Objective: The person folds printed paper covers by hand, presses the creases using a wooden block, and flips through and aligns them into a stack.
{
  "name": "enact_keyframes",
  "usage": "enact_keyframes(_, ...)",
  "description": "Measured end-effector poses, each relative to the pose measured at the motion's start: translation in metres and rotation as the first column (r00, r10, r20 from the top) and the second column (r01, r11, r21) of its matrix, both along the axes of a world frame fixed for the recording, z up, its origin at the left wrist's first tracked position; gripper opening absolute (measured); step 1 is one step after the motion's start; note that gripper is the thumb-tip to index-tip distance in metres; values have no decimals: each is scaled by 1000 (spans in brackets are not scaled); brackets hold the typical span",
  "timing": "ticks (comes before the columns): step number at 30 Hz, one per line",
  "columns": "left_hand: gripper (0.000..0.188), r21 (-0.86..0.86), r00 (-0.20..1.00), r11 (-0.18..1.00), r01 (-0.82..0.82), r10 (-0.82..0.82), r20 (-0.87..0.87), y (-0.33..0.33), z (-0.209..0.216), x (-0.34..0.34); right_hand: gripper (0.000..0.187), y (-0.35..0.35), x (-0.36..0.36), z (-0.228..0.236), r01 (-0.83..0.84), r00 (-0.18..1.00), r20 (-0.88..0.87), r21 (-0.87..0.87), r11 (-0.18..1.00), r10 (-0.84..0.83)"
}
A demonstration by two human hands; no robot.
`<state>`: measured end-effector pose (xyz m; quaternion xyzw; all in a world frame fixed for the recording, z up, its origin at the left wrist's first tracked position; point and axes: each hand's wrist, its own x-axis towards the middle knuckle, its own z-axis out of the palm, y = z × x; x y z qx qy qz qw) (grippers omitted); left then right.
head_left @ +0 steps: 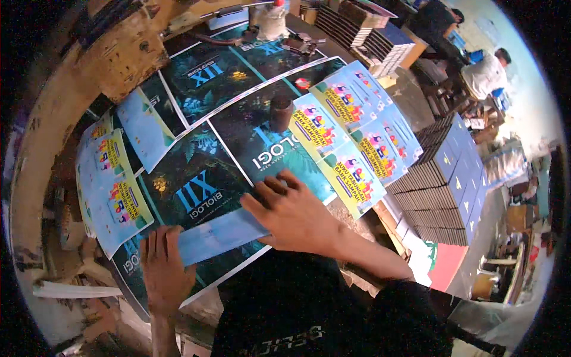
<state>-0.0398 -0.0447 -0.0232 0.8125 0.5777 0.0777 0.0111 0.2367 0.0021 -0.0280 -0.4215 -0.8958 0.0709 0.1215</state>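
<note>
A light blue printed cover sheet (217, 235) lies on top of large dark teal printed sheets (196, 178) on the worktable. My left hand (163, 268) presses flat on the near left end of the blue sheet, fingers together. My right hand (291, 214) lies flat on its right end, fingers spread toward the dark sheet. Neither hand grips anything.
A row of light blue and yellow covers (351, 140) overlaps at the right, more (113, 190) at the left. A small dark cylinder (281, 113) stands on the sheets. Stacks of blue books (452, 184) sit right. Two people (485, 71) are at the far right.
</note>
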Motion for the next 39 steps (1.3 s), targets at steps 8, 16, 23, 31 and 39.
enact_keyframes(8, 63, -280, 699, 959, -29, 220, 680, -15, -36, -89, 72, 3, 65, -23, -79, 862, -486, -405, 911, -141)
enact_keyframes(16, 45, -21, 374, 962, -274, 126, 919, 1, -89, -47, 66, -34, 26, -69, 150, 458, -760, -445, 883, -461)
enact_keyframes(23, 63, -396, -28, 915, -72, 395, 918, 25, -105, -60, 52, -40, 53, -78, 270, 558, -693, -369, 889, -457)
enact_keyframes(31, 80, 150, 971, 988, 42, -76, 229, 18, 44, 41, 47, -38, 65, -87, 343, 642, -578, -371, 863, -504)
enact_keyframes(39, 40, 191, 885, 873, 448, -464, 45, 54, -16, 28, 54, -126, 60, -146, 475, 399, -780, -274, 836, -482)
